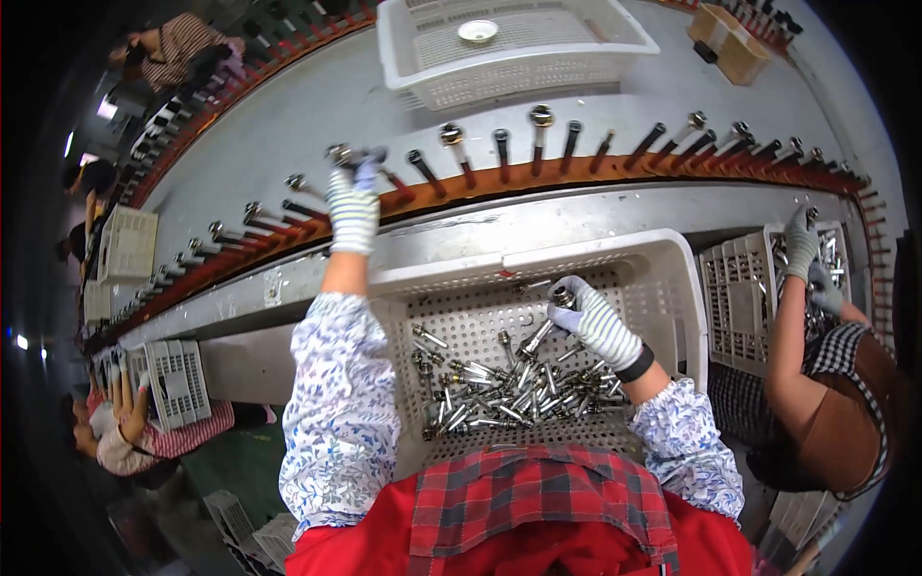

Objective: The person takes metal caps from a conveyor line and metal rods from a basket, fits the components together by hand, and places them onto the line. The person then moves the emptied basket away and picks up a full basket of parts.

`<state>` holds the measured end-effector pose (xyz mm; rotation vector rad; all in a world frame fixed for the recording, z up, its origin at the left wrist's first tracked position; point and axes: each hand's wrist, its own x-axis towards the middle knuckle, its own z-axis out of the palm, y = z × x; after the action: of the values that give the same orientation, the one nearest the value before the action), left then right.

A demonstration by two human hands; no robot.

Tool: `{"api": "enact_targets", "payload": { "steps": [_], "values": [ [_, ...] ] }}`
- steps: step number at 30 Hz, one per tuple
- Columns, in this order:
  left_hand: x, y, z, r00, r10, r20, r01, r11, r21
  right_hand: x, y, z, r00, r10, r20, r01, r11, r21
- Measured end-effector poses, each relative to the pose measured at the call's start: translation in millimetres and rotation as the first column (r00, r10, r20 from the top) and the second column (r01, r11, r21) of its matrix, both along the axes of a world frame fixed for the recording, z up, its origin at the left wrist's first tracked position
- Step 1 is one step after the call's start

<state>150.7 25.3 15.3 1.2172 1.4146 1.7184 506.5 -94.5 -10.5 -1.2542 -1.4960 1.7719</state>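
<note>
— Holding what, up there?
— My left hand (353, 206) pinches a metal fitting (344, 154) at the orange peg rail (499, 180).
— And your right?
— My right hand (594, 322) grips another fitting (563, 299) above the pile (509, 389) in the white crate (672, 278).

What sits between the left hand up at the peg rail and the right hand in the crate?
In the head view, between left hand and right hand: a bare grey metal ledge, then the white crate's rim.

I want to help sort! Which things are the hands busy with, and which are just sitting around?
In use:
left hand setting a metal part on the peg rail
right hand holding a part
crate of metal parts

Just about:
empty white basket
cardboard box
</note>
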Motion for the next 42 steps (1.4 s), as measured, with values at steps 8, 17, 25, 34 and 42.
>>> {"api": "enact_targets", "payload": {
  "steps": [8,17,25,34,42],
  "values": [
    [-51,-11,-3,0.907,-0.045,-0.420,-0.055,0.973,-0.222,8,8,40,0.631,-0.473,-0.615,0.120,0.843,-0.524],
    [151,-143,47,0.746,-0.357,-0.562,0.359,0.927,-0.112,1,-11,50,0.442,-0.588,-0.678,0.184,0.799,-0.573],
    [178,-103,56,0.841,-0.431,0.326,0.459,0.889,-0.009,-3,-35,65,0.869,-0.366,-0.332,0.266,0.913,-0.309],
    [48,19,-16,0.987,-0.119,0.109,0.122,0.992,-0.018,42,48,84,0.742,-0.568,-0.356,0.621,0.783,0.044],
    [13,10,-15,0.956,-0.066,-0.285,-0.050,0.923,-0.381,53,208,32,0.876,-0.404,-0.263,0.465,0.563,0.683]
  ]
}}
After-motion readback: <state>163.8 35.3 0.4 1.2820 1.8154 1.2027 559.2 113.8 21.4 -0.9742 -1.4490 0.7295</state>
